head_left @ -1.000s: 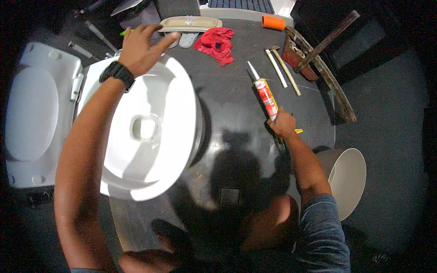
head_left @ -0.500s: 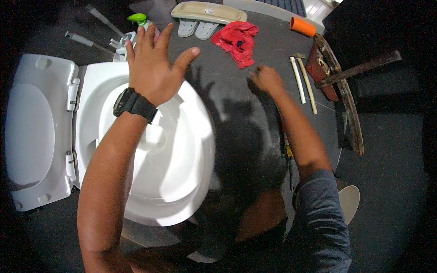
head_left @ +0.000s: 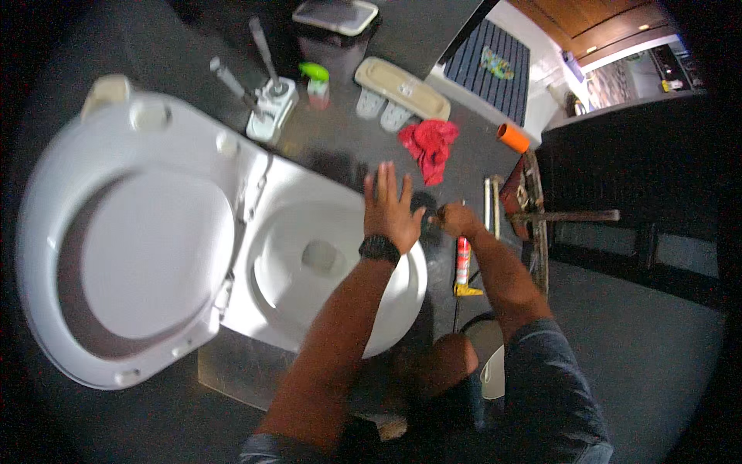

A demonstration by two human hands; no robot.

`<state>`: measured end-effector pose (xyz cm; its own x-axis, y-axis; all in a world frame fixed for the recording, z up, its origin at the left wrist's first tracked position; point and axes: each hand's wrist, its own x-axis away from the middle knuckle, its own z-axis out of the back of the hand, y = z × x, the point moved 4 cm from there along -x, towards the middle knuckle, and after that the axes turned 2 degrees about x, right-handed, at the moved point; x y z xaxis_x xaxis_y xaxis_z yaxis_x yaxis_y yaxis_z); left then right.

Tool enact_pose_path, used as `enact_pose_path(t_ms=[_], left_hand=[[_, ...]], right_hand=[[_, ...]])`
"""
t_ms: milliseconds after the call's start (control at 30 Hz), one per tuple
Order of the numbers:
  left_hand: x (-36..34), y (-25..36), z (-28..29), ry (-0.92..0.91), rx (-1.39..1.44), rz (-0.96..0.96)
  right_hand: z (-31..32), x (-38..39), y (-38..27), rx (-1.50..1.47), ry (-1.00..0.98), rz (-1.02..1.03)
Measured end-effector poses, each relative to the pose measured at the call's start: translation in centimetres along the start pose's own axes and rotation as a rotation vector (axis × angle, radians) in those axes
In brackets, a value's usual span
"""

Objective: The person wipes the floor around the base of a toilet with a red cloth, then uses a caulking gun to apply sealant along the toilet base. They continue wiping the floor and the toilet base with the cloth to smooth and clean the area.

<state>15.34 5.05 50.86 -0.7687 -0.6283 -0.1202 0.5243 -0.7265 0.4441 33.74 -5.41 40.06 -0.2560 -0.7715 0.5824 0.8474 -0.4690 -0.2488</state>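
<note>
The white toilet bowl [head_left: 282,232] stands at the centre left, its seat and lid [head_left: 158,251] swung back to the left. My left hand [head_left: 393,213], with a black watch on its wrist, is over the bowl's right rim, fingers spread and holding nothing visible. Whether it touches the rim I cannot tell. Just right of it, over the dark floor, my right hand [head_left: 459,220] is closed, fingers curled in; anything inside is hidden. Below that hand lies a red and white tube [head_left: 463,261] with a yellow end. A crumpled red cloth [head_left: 430,147] lies beyond both hands.
Toilet brushes in a white holder [head_left: 272,108], a green-topped bottle [head_left: 315,83] and a beige tank lid [head_left: 402,87] stand or lie at the back. On the right are an orange cylinder [head_left: 513,138], a hammer [head_left: 496,203] and a tool carrier [head_left: 519,193]. A pale bucket [head_left: 493,373] is low right.
The view has shifted, bringing in more of the seat and the doorway. My left hand has moved right and nearer, to the bowl's right rim, close to my right hand, which stays closed.
</note>
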Motion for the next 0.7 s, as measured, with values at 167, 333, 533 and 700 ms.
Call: enact_pose_path(t_ms=[167, 333, 533, 700], left_hand=[[-0.2, 0.5, -0.7, -0.25, -0.179, 0.101], [-0.5, 0.3, -0.8, -0.332, -0.158, 0.197], [-4.2, 0.7, 2.6, -0.119, 0.207, 0.205], [-10.8, -1.2, -2.8, -0.127, 0.551, 0.515]], right_hand=[[2.5, -0.2, 1.1, -0.561, 0.01, -0.052], [-0.5, -9.8, 5.4, -0.842, 0.161, 0.1], [-4.2, -25.5, 11.1, -0.402, 0.397, -0.323], [-4.5, -28.9, 14.3, -0.354, 0.362, -0.334]])
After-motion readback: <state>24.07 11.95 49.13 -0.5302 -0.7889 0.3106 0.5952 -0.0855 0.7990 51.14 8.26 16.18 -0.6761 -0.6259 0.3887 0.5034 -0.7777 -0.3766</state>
